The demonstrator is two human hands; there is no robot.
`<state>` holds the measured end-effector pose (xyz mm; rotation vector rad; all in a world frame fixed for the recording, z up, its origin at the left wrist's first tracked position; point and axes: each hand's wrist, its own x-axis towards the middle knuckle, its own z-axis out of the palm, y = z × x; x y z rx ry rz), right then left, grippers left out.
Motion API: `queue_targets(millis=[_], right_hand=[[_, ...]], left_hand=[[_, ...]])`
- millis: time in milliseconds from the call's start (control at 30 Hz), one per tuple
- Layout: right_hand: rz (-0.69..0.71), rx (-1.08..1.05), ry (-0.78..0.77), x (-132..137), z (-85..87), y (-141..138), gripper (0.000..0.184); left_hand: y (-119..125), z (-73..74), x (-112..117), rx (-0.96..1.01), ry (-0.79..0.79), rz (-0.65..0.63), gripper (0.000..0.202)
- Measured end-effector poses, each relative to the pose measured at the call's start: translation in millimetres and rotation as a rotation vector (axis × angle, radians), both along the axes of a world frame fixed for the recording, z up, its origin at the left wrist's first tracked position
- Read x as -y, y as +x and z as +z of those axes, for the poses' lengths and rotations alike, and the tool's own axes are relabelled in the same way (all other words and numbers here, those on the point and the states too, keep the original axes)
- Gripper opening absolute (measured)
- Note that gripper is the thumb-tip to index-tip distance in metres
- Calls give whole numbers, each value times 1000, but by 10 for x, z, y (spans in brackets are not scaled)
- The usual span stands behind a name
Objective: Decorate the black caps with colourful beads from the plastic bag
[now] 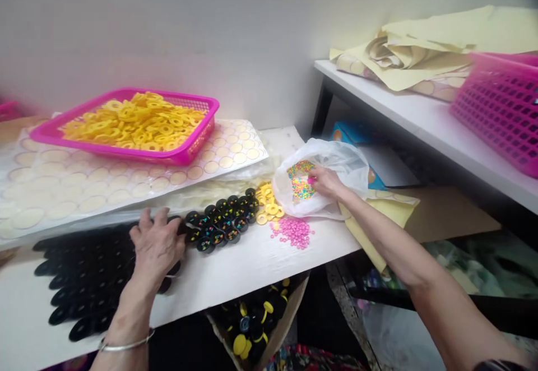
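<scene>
My left hand (158,243) rests with fingers spread on rows of black round cups (90,270); its thumb side is against cups at the right end of the rows. Just right of it stand more black cups (218,221) with small coloured beads inside. My right hand (327,182) reaches into a white plastic bag (332,157) of multicoloured beads (303,187). Its fingers are pinched on a small pink piece (311,180), mostly hidden. Yellow rings (268,204) and a heap of pink beads (293,232) lie on the white table (235,270) by the bag.
A pink basket (197,145) full of yellow rings sits on printed sheets (235,149) at the back left. To the right, a raised white shelf (420,121) carries yellow paper and another pink basket (500,107). Below the table edge is a box (296,298) of black and yellow pieces.
</scene>
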<state>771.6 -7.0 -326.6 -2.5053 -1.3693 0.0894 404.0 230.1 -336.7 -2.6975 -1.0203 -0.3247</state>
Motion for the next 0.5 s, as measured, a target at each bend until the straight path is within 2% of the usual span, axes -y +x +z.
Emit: queue_targets(millis=[67,167,267,333,433,500], right_hand=[[12,23,-73,-151,-18,27,23],[38,-44,-77,-333,-67,7,20],[96,-168,-56,-439,-138,-5,14],[137,-264,-8,-457,-181,7,12],[152,-385,106,-399,-205,34,3],[120,-597,268,-321,-181,37,18]], left_hand=[[-50,57,23,88,7,-23,18],[-108,180,72,266,-5,-56,15],[-53,302,150,457,-94,-64,13],[90,364,243,613,-267,-67,20],[484,409,460,822,-696,-169,32],[844,392,634,872,-916,-307,31]])
